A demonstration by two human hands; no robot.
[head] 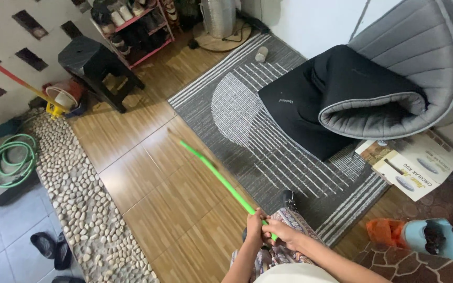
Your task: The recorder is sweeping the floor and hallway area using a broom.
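Both my hands grip the near end of a long green stick, a broom or mop handle by its look. My left hand is wrapped around it, and my right hand holds it just behind. The stick slants up and to the left over the wooden floor. Its far end is motion-blurred near the corner of the grey patterned rug, so the head cannot be made out. My patterned trousers and one foot show below the hands.
A rolled grey-and-black mattress lies on the rug. A flat cardboard box sits right of it. A black stool, shoe rack, pebble strip, green hose, sandals and a fan base surround the floor.
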